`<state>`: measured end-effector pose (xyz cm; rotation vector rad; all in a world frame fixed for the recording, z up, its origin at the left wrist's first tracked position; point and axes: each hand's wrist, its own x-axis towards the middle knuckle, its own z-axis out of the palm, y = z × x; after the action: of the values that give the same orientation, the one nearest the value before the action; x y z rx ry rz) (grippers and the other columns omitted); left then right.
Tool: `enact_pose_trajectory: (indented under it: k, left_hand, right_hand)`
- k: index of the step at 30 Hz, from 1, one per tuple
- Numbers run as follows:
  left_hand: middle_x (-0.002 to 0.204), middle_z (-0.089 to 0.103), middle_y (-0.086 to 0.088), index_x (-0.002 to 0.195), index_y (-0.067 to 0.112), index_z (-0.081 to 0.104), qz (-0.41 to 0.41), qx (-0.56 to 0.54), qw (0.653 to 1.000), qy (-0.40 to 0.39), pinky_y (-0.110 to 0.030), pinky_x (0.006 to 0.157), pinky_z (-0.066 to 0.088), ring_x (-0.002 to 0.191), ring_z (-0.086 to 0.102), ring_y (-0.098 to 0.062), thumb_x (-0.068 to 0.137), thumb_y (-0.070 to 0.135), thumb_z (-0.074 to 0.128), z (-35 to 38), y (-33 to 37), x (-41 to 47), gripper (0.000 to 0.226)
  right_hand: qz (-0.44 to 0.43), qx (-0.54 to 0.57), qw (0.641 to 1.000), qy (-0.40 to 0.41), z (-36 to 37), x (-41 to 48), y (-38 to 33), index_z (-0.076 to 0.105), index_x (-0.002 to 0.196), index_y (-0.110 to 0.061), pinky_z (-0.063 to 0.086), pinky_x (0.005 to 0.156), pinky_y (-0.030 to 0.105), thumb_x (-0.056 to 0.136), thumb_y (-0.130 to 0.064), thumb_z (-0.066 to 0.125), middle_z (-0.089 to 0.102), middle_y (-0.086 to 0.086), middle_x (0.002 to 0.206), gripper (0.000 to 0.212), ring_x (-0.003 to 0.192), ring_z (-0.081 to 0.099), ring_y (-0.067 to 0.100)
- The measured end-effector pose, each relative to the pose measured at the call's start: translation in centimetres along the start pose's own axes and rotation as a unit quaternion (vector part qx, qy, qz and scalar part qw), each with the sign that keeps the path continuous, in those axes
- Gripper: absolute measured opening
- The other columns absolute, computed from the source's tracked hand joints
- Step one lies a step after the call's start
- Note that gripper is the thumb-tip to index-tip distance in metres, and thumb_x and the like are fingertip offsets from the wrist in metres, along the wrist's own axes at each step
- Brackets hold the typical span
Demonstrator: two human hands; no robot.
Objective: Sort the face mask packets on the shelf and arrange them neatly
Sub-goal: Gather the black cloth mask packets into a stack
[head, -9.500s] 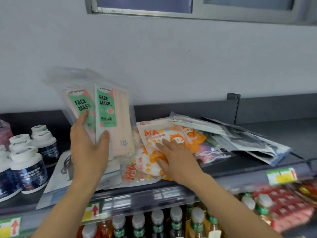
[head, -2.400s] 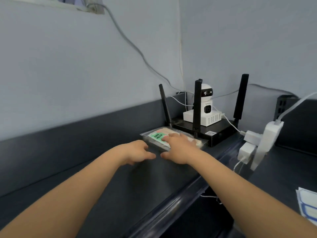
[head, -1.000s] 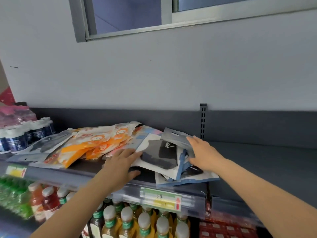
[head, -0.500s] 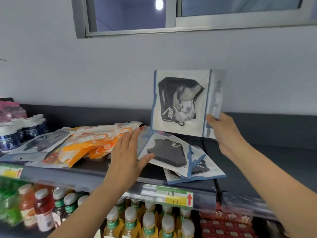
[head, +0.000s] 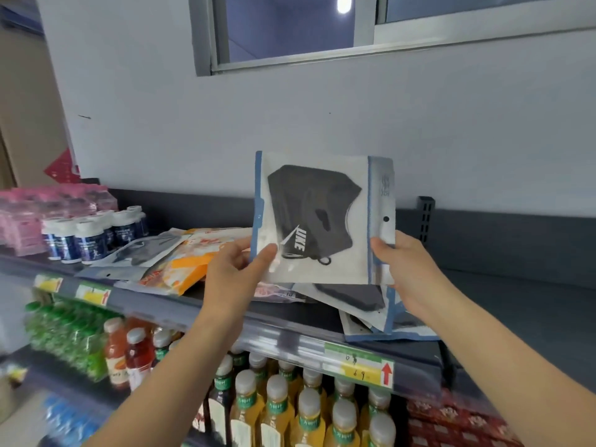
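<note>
I hold a clear packet with blue edges and a black face mask inside (head: 319,214) upright in the air above the shelf. My left hand (head: 237,269) pinches its lower left corner. My right hand (head: 404,262) grips its lower right edge. Below it, more black-mask packets (head: 364,301) lie in a loose pile on the dark shelf (head: 516,304). To the left, orange and white mask packets (head: 190,262) and a grey-mask packet (head: 138,253) lie spread and overlapping.
White-capped blue bottles (head: 87,233) and pink packs (head: 22,214) stand at the shelf's left end. A price strip with a yellow tag (head: 358,366) runs along the front edge. Drink bottles (head: 277,404) fill the lower shelf. Bare shelf lies to the right.
My left hand left the pile and took hold of the raised packet's lower left corner. The packet moved slightly lower and towards me, now held by both hands.
</note>
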<state>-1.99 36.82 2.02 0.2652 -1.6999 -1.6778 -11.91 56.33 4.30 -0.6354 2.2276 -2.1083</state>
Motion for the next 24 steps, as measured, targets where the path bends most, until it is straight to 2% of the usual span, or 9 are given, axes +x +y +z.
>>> enact_pose_trajectory:
  k: [2,5,8,12,15,17,20,22,24]
  left_hand:
    - [0.089,0.074,-0.006,0.113,0.016,0.061,-0.008,-0.018,1.0,-0.013,-0.043,0.077,0.057,0.082,0.071,-0.023,0.083,0.025,0.068,-0.2,0.7,-0.1,0.032]
    - [0.092,0.075,-0.004,0.103,0.014,0.063,-0.019,-0.095,0.994,-0.058,-0.037,0.073,0.059,0.083,0.071,-0.02,0.084,0.014,0.063,0.0,2.3,-0.4,0.019]
    - [0.092,0.072,-0.007,0.096,0.015,0.063,0.002,-0.126,0.992,-0.011,-0.036,0.069,0.059,0.081,0.07,-0.021,0.084,0.01,0.064,-0.3,3.3,0.1,0.013]
    - [0.092,0.068,0.004,0.092,0.018,0.06,0.055,-0.186,0.967,0.164,-0.024,0.07,0.054,0.079,0.069,-0.008,0.091,0.009,0.059,-1.0,3.8,0.8,0.01]
    - [0.093,0.066,0.007,0.099,0.017,0.059,0.045,-0.181,0.955,0.231,-0.019,0.064,0.053,0.079,0.066,-0.006,0.094,0.012,0.055,-0.6,3.0,0.4,0.008]
    - [0.096,0.064,0.006,0.109,0.016,0.056,0.037,-0.17,0.954,0.243,-0.023,0.069,0.052,0.084,0.064,-0.009,0.095,0.014,0.055,-0.3,2.3,-0.1,0.015]
    - [0.097,0.064,0.008,0.113,0.019,0.056,0.044,-0.164,0.953,0.25,-0.025,0.073,0.05,0.085,0.064,-0.008,0.095,0.014,0.055,-0.1,1.9,-0.7,0.019]
    - [0.095,0.064,0.01,0.108,0.022,0.057,0.048,-0.161,0.952,0.256,-0.024,0.07,0.05,0.082,0.063,-0.006,0.095,0.014,0.054,0.0,1.6,-1.0,0.015]
    - [0.094,0.064,0.01,0.111,0.02,0.056,0.042,-0.154,0.951,0.263,-0.023,0.069,0.05,0.082,0.063,-0.006,0.095,0.015,0.054,0.2,1.3,-1.3,0.017]
  right_hand:
    - [-0.043,-0.076,0.996,-0.032,-0.6,0.2,-0.5,0.059,0.114,-0.019,0.042,0.073,0.019,0.099,-0.019,0.045,0.064,0.001,0.11,0.02,0.097,0.058,0.015]
    - [-0.103,-0.175,0.976,-0.078,-1.3,0.8,-1.6,0.062,0.105,-0.015,0.045,0.072,0.024,0.096,-0.018,0.049,0.067,0.006,0.102,0.015,0.092,0.062,0.02]
    - [-0.143,-0.132,0.98,-0.034,-1.6,1.7,-2.0,0.059,0.105,-0.015,0.048,0.08,0.029,0.091,-0.017,0.058,0.068,0.0,0.1,0.014,0.094,0.063,0.017]
    - [-0.169,-0.264,0.946,-0.079,-0.8,1.8,0.1,0.04,0.136,-0.022,0.037,0.098,0.027,0.081,-0.034,0.07,0.046,-0.005,0.135,0.065,0.123,0.044,0.014]
    - [-0.086,-0.484,0.836,-0.243,0.9,1.1,3.8,0.013,0.149,-0.02,0.024,0.112,0.049,0.075,-0.055,0.068,0.013,0.003,0.156,0.099,0.142,0.014,0.029]
    - [-0.061,-0.544,0.793,-0.269,1.7,1.1,5.7,0.012,0.148,-0.019,0.023,0.112,0.053,0.08,-0.06,0.058,0.008,0.007,0.157,0.091,0.142,0.011,0.036]
    - [-0.087,-0.518,0.822,-0.222,1.5,1.8,6.1,0.033,0.138,-0.013,0.035,0.105,0.045,0.088,-0.047,0.053,0.034,0.011,0.146,0.064,0.13,0.035,0.033]
    - [-0.092,-0.539,0.804,-0.234,1.2,1.7,5.9,0.03,0.141,-0.011,0.036,0.104,0.044,0.09,-0.04,0.05,0.029,0.013,0.148,0.063,0.131,0.034,0.034]
    - [-0.122,-0.57,0.782,-0.22,1.2,1.1,5.9,0.036,0.135,-0.009,0.042,0.093,0.041,0.093,-0.033,0.042,0.042,0.017,0.136,0.049,0.119,0.046,0.036]
